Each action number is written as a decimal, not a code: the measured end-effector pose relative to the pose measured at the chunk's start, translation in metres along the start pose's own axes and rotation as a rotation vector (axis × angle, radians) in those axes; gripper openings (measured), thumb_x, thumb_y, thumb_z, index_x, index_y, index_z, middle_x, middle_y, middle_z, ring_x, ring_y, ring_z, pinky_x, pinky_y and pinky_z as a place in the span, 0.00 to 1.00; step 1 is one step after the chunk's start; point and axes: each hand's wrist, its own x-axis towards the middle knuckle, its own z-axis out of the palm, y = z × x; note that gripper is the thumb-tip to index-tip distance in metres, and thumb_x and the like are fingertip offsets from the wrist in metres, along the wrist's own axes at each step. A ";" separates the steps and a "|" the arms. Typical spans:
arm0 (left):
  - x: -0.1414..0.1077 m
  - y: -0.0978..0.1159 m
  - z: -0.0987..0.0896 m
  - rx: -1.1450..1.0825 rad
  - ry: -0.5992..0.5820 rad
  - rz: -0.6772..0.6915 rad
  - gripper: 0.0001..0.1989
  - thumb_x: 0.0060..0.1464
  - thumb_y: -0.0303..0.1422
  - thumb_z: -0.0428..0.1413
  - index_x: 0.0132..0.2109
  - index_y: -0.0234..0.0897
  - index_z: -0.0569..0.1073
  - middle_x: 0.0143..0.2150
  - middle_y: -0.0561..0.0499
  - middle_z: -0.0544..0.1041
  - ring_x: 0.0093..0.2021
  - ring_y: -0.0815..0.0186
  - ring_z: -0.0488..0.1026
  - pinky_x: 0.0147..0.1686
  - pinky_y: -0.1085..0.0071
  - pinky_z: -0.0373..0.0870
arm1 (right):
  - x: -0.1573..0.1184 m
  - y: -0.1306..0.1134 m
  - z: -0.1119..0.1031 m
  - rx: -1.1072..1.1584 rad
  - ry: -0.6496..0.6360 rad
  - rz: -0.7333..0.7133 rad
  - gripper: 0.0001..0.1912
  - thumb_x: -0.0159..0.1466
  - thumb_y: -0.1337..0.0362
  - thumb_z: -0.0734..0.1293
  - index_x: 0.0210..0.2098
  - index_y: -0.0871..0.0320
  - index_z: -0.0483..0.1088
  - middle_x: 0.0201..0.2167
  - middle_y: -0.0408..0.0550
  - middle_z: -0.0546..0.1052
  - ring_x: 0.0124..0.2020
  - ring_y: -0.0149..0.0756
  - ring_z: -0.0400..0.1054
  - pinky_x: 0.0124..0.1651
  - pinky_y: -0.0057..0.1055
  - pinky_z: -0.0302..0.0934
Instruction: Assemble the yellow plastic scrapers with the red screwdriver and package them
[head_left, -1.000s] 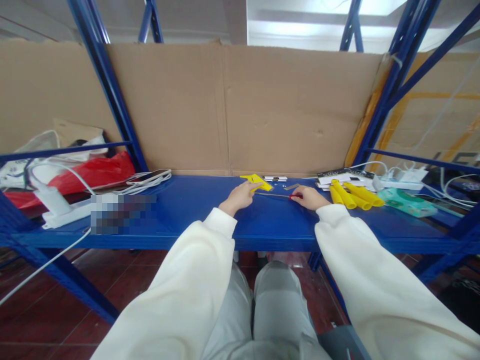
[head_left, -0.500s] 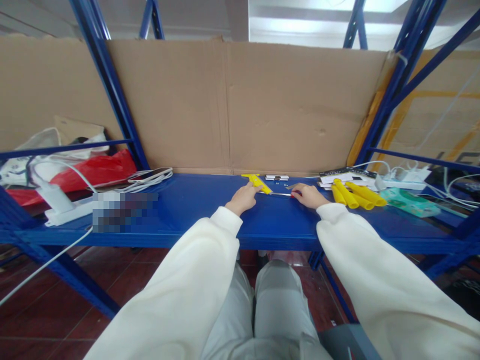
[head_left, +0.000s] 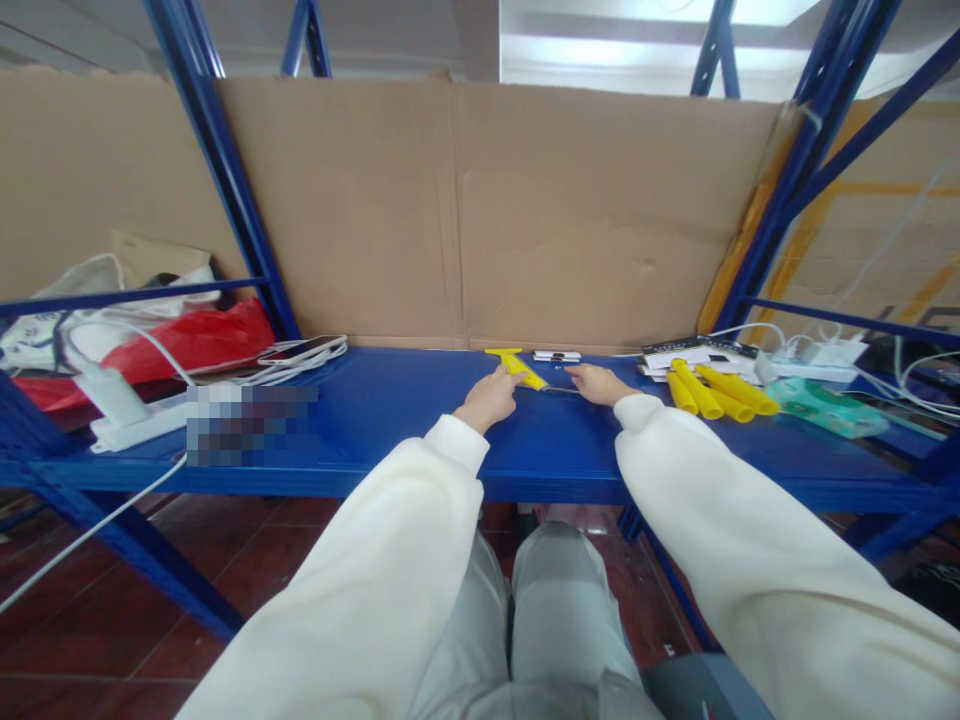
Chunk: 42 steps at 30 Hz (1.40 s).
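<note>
My left hand [head_left: 489, 400] is closed on a yellow T-shaped scraper [head_left: 531, 376], its wide head pointing away from me. A thin metal rod [head_left: 561, 389] runs from near the scraper's lower end toward my right hand [head_left: 600, 385]. The fingers of that hand are drawn together over the tabletop, fingertips pointing left; what they hold, if anything, is hidden. Just beyond them lie tiny bits too small to name. Behind these, a small white-and-dark flat piece [head_left: 556, 356] rests by the cardboard.
Several yellow tubes [head_left: 724, 397] lie right of my right hand, beside white boxes [head_left: 694, 355] and a green plastic packet [head_left: 832, 405]. Cables and a white power strip [head_left: 142, 425] occupy the left. Tall cardboard [head_left: 547, 220] backs the blue shelf [head_left: 405, 430].
My right hand has shifted left and slightly away from me, and the red end of the rod no longer shows. My left hand stays on the scraper.
</note>
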 end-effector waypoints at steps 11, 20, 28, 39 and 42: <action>0.002 0.001 0.002 -0.064 0.030 0.007 0.25 0.63 0.27 0.48 0.64 0.48 0.69 0.56 0.42 0.71 0.55 0.56 0.74 0.54 0.64 0.69 | 0.052 -0.010 0.012 -0.045 -0.114 0.129 0.23 0.65 0.66 0.60 0.59 0.56 0.72 0.57 0.63 0.74 0.58 0.50 0.69 0.56 0.43 0.65; 0.005 -0.002 0.008 -0.104 0.043 0.002 0.24 0.62 0.28 0.50 0.64 0.47 0.70 0.57 0.42 0.72 0.55 0.57 0.74 0.54 0.66 0.69 | 0.045 -0.013 0.011 -0.042 -0.083 0.127 0.21 0.65 0.67 0.60 0.55 0.55 0.76 0.60 0.62 0.71 0.59 0.53 0.68 0.57 0.46 0.64; 0.004 0.000 0.007 -0.145 0.052 -0.008 0.23 0.61 0.28 0.52 0.61 0.49 0.73 0.55 0.44 0.74 0.53 0.57 0.74 0.55 0.65 0.69 | 0.042 -0.014 0.012 0.114 -0.002 0.122 0.11 0.59 0.67 0.67 0.39 0.58 0.81 0.38 0.54 0.82 0.45 0.46 0.75 0.47 0.34 0.68; 0.003 0.001 0.005 -0.135 0.043 0.014 0.23 0.62 0.28 0.51 0.62 0.49 0.73 0.57 0.45 0.73 0.55 0.57 0.73 0.55 0.66 0.68 | 0.025 -0.027 -0.006 0.612 0.031 0.145 0.06 0.57 0.67 0.68 0.29 0.61 0.78 0.32 0.50 0.81 0.38 0.39 0.74 0.44 0.32 0.67; 0.003 0.002 0.004 -0.122 0.035 0.020 0.24 0.62 0.28 0.51 0.62 0.48 0.72 0.56 0.45 0.73 0.56 0.57 0.73 0.56 0.65 0.68 | 0.015 -0.037 -0.009 0.790 0.020 0.021 0.08 0.57 0.63 0.68 0.32 0.60 0.78 0.34 0.49 0.81 0.37 0.36 0.73 0.46 0.33 0.67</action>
